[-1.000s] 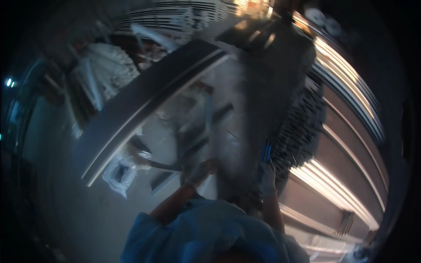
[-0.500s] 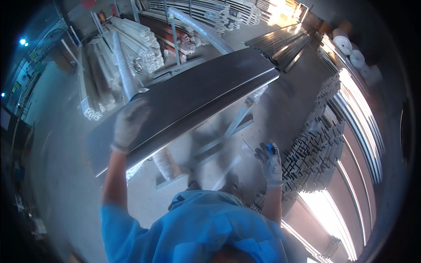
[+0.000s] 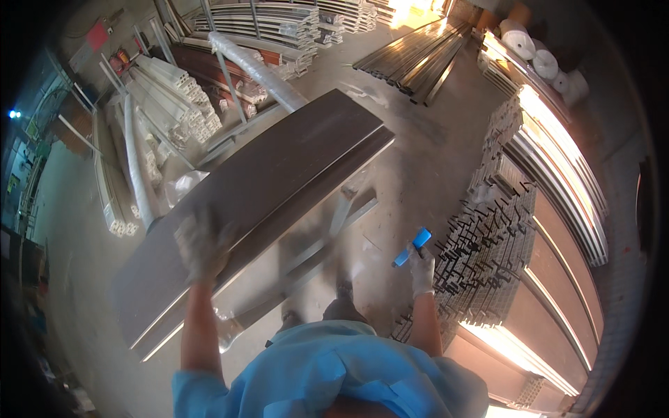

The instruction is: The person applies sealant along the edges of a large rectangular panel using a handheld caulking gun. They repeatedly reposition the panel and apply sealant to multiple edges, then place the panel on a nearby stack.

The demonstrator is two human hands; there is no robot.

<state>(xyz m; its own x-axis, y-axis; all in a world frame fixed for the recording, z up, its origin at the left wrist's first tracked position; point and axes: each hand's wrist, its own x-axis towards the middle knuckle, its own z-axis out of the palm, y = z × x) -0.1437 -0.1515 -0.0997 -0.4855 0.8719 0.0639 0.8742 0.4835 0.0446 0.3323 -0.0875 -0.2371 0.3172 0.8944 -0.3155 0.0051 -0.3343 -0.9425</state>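
A long dark brown panel [image 3: 279, 164] lies slantwise in front of me, raised on a metal stand [image 3: 341, 212]. Along its near side runs a stepped edge with pale lines; whether this is one panel or two stacked, I cannot tell. My left hand [image 3: 201, 245], gloved and blurred, rests on the panel's near left part with its fingers apart. Off to the right, past the panel, my gloved right hand [image 3: 421, 270] is closed on a slim blue handheld tool [image 3: 413, 246] with dark ends. The tool's exact kind does not show.
At right stands a big stack of brown panels [image 3: 491, 296] with dark prongs sticking out of their ends. Bundled pale profiles [image 3: 174, 90] and a film-wrapped tube [image 3: 254, 70] lie beyond the panel. Dark metal lengths [image 3: 418, 59] are on the floor at the back, near white rolls [image 3: 517, 40].
My left hand has come nearer along the panel. The right hand has turned, so more of the blue tool shows. The whole view has shifted, with the panel now lower and further left.
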